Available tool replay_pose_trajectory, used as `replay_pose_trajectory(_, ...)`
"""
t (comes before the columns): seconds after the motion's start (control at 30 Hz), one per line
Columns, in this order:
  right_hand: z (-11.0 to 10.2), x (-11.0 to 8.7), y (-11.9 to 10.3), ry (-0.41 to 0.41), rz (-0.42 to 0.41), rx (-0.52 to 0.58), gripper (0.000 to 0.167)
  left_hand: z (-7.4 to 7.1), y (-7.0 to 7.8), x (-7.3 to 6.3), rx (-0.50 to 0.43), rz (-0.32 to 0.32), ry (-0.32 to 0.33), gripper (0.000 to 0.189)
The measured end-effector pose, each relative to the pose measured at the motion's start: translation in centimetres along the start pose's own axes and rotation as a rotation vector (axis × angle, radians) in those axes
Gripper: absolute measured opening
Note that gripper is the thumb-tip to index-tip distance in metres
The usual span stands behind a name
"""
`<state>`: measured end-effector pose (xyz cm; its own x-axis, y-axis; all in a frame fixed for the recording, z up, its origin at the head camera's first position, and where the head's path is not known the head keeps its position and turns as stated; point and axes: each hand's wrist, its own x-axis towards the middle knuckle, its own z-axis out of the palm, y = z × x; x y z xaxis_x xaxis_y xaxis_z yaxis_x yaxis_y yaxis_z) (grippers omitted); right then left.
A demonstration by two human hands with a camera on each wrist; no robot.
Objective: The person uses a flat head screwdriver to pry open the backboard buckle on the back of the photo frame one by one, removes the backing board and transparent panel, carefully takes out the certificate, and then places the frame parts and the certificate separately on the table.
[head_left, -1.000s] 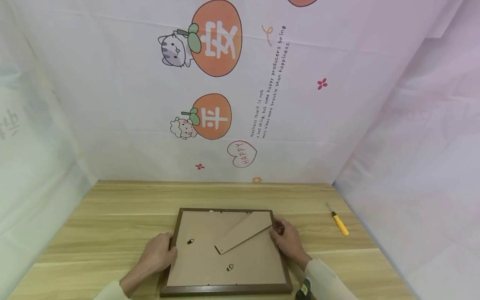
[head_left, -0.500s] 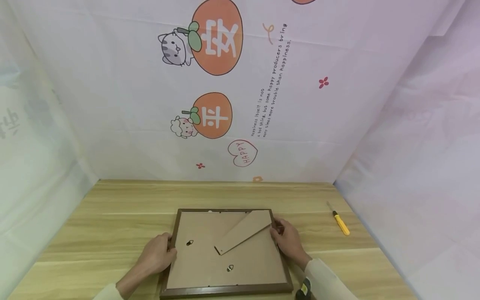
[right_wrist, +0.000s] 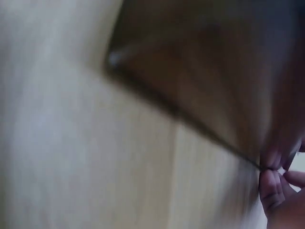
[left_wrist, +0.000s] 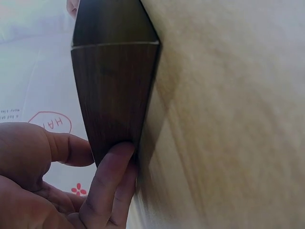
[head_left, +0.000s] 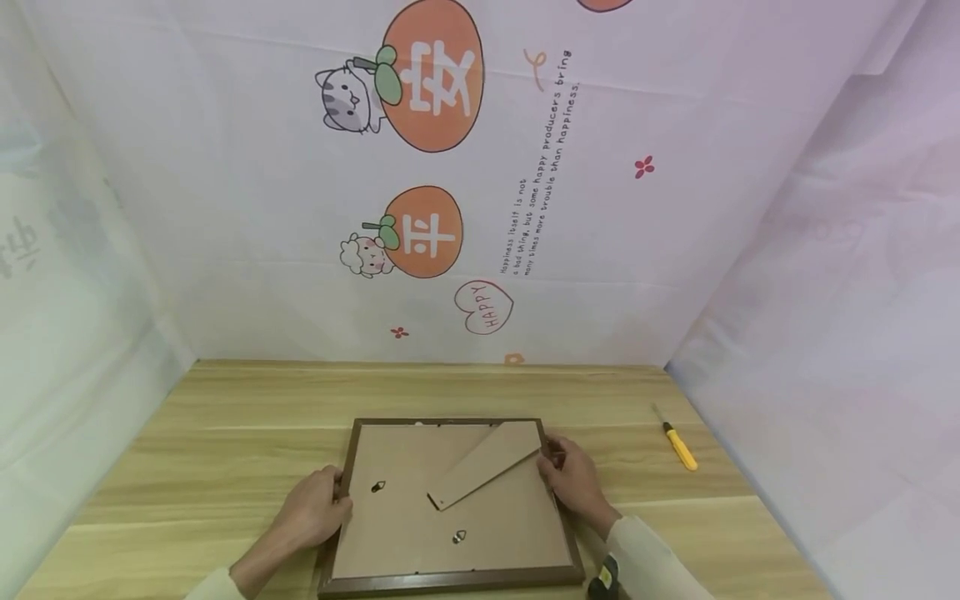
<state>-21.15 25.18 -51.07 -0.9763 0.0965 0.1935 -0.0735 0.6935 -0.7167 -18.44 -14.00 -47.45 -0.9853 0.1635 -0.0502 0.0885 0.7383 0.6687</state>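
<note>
A picture frame (head_left: 450, 577) with a dark brown rim lies back side up on the table. Its tan backing board (head_left: 405, 533) carries a slanted easel stand (head_left: 487, 467) and two small metal hangers, one (head_left: 378, 486) on the left, the other (head_left: 459, 537) lower down. My left hand (head_left: 311, 508) grips the left rim, thumb on top; in the left wrist view its fingertips (left_wrist: 112, 167) press the outer side and reach the lower edge. My right hand (head_left: 576, 479) grips the right rim near the far corner. The right wrist view is blurred, with fingers (right_wrist: 270, 183) at the rim's lower edge.
A yellow-handled screwdriver (head_left: 680, 447) lies on the wood-grain table (head_left: 247, 408) at the far right. Beside the right sleeve sits a black object with a yellow patch (head_left: 604, 577). Printed white sheets (head_left: 262, 308) stand behind and on both sides.
The picture frame has shifted very slightly to the left and toward me. Both hands keep their hold on its sides.
</note>
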Motion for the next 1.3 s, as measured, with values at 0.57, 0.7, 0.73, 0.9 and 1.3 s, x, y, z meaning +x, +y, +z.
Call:
replay_pose_trajectory(0.57, 3.0, -2.2, -9.2, -0.378, -0.549, -0.297, 0.058, -0.4, -0.4, -0.1, -0.098, -0.053, -0.049, 0.046)
replay_pose_trajectory(0.7, 4.3, -2.5, -9.8, -0.471, -0.562, -0.388, 0.051, -0.6, -0.4, -0.1, -0.185, -0.083, -0.095, 0.046)
replay_pose_trajectory(0.73, 4.5, -2.5, -9.9, -0.472, -0.567, -0.399, 0.048, -0.7, -0.5, -0.2, -0.208, -0.095, -0.106, 0.046)
replay_pose_trajectory(0.9, 4.6, -2.3, -9.6, -0.467, -0.61, -0.412, 0.044, -0.7, -0.8, -0.1, -0.276, -0.142, -0.136, 0.046)
replay_pose_trajectory(1.3, 4.1, -1.4, -9.5, -0.574, -0.573, -0.457, 0.048, -0.9, -1.0, 0.0, -0.327, -0.158, -0.174, 0.042)
